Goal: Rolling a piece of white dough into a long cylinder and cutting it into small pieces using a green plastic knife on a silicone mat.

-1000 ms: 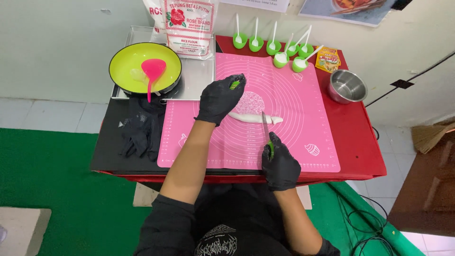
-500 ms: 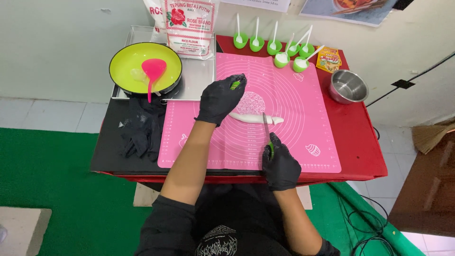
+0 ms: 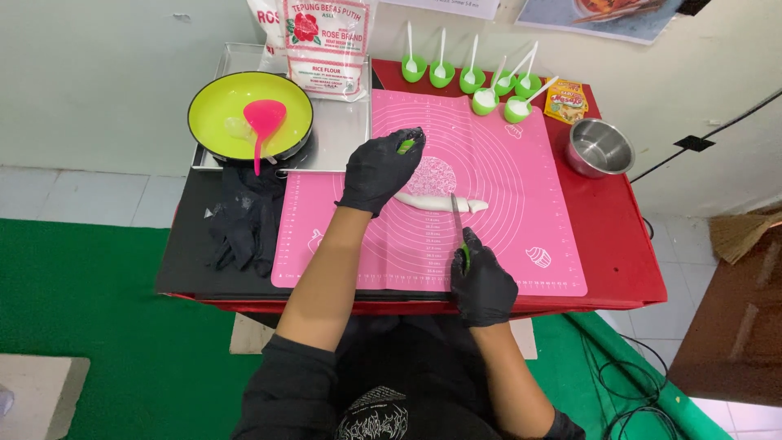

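A white roll of dough point(image 3: 446, 203) lies across the middle of a pink silicone mat point(image 3: 521, 212). My left hand point(image 3: 379, 169), in a black glove, rests on the roll's left end and pinches a small green piece between its fingertips. My right hand point(image 3: 482, 285), also gloved, grips a knife point(image 3: 459, 226) with a green handle. The blade points away from me and its tip meets the dough near the roll's right part.
A yellow-green pan point(image 3: 244, 114) with a pink spatula point(image 3: 262, 126) sits at the back left, beside bags of flour point(image 3: 322, 45). Several small green cups point(image 3: 476, 81) with white spoons line the back. A steel bowl point(image 3: 599, 147) stands right; black gloves point(image 3: 240, 216) lie left.
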